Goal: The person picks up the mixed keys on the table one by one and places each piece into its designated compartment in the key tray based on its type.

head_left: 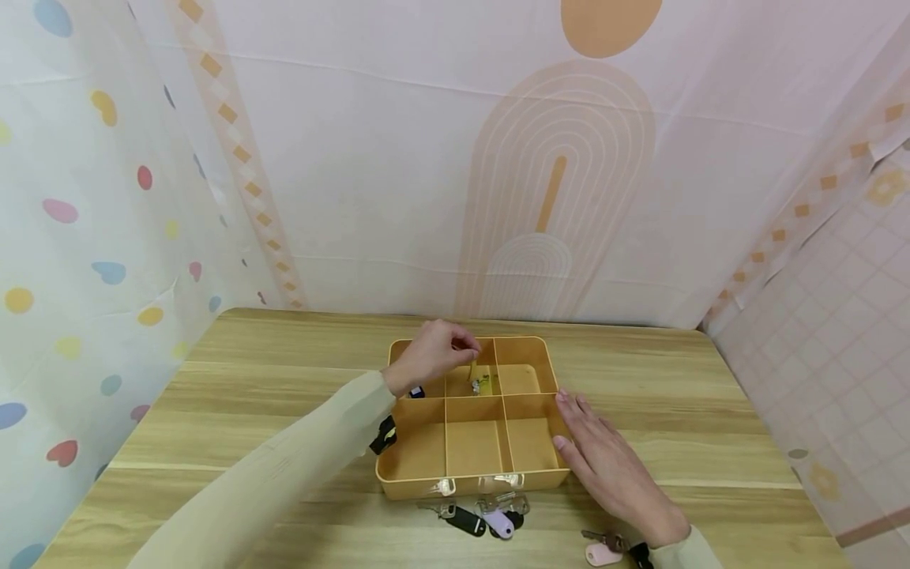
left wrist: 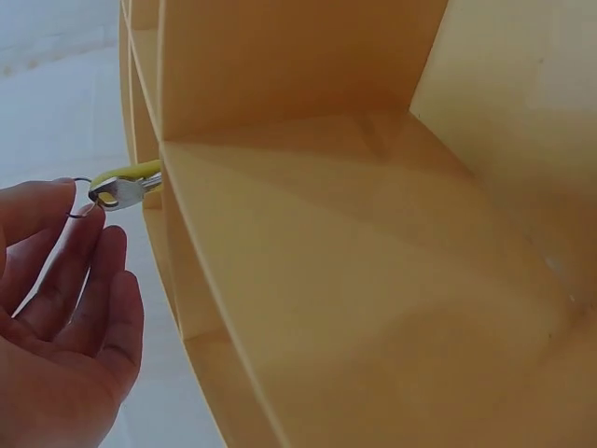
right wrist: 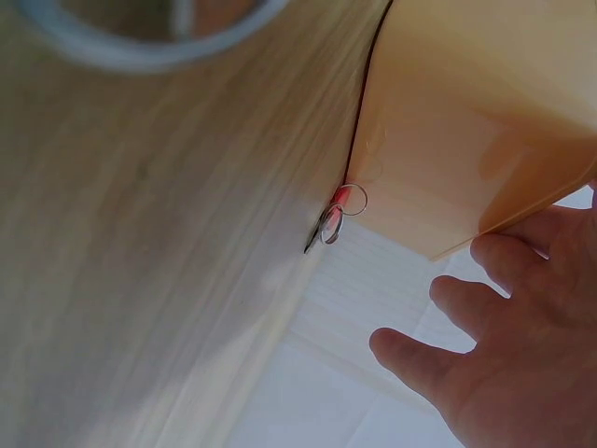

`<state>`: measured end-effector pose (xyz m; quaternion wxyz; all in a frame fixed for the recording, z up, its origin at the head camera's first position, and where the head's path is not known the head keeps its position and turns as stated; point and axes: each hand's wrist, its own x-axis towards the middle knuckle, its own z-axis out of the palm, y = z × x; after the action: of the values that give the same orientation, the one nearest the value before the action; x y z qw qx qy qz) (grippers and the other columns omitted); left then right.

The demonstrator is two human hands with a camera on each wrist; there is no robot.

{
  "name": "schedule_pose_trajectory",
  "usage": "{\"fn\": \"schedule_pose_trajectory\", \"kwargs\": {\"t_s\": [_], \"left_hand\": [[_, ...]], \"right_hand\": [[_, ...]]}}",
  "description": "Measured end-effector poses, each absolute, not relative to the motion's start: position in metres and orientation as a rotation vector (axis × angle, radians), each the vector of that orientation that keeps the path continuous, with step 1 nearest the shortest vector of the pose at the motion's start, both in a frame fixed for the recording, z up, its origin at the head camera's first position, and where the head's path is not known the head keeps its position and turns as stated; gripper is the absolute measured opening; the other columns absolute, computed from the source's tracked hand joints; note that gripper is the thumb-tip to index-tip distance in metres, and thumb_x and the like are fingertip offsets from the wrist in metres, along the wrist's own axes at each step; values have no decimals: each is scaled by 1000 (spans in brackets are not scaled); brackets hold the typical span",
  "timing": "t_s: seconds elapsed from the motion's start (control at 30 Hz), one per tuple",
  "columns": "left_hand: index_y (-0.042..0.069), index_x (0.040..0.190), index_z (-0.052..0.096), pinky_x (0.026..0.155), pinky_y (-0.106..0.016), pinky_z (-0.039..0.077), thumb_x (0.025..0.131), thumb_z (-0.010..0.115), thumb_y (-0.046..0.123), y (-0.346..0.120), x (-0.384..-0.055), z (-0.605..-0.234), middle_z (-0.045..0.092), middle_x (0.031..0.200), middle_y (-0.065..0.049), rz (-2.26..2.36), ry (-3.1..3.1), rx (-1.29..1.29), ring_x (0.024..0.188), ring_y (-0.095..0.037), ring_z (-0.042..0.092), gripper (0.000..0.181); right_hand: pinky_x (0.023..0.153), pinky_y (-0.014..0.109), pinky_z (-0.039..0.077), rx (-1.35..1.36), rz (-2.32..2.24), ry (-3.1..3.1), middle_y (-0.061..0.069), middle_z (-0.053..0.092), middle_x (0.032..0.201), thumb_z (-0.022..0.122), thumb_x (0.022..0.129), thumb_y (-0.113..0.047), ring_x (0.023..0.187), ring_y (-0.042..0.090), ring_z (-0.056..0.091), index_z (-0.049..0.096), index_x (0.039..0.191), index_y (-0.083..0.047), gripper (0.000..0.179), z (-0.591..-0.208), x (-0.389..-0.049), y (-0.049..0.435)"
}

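My left hand [head_left: 441, 348] is over the back middle compartment of a yellow-orange divided box [head_left: 472, 450]. In the left wrist view, its thumb and fingertips pinch a thin metal ring carrying a silver key [left wrist: 119, 193] and a yellow tag [left wrist: 137, 171]. Another yellow tag [head_left: 486, 385] lies with silver metal in that compartment. A dark blue tag [head_left: 416, 392] shows in the back left one, partly behind my wrist. My right hand [head_left: 611, 458] touches the box's right side, fingers extended; in the right wrist view the fingertips meet the rim.
Before the box lie keys with a black tag [head_left: 465, 521] and a lilac tag [head_left: 498, 523]. A pink tag [head_left: 603, 555] with keys lies by my right wrist. Metal latches [head_left: 445, 487] sit on the box's front. In the right wrist view, a red tag [right wrist: 340, 197] with rings lies beside the box.
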<state>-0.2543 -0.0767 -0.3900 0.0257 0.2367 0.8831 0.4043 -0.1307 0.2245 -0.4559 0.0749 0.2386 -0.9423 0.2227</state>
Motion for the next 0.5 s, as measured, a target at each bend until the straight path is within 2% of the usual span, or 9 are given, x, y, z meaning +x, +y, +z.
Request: {"fn": "schedule_pose_trajectory", "kwargs": {"t_s": [0.23, 0.5], "left_hand": [[1, 99, 80, 78, -28, 58, 96, 72, 7, -73, -256, -394, 78, 95, -2, 1205, 2734, 774, 84, -11, 68, 11], [6, 96, 81, 77, -28, 57, 95, 74, 9, -71, -257, -396, 78, 95, -2, 1095, 2790, 726, 82, -10, 66, 8]], "right_hand": [[115, 68, 33, 719, 669, -2819, 13, 31, 167, 46, 112, -31, 151, 40, 31, 33, 161, -3, 58, -456, -130, 224], [114, 68, 34, 726, 660, -2812, 11, 29, 168, 46, 112, -32, 151, 39, 31, 33, 161, -3, 58, -455, -130, 223]]}}
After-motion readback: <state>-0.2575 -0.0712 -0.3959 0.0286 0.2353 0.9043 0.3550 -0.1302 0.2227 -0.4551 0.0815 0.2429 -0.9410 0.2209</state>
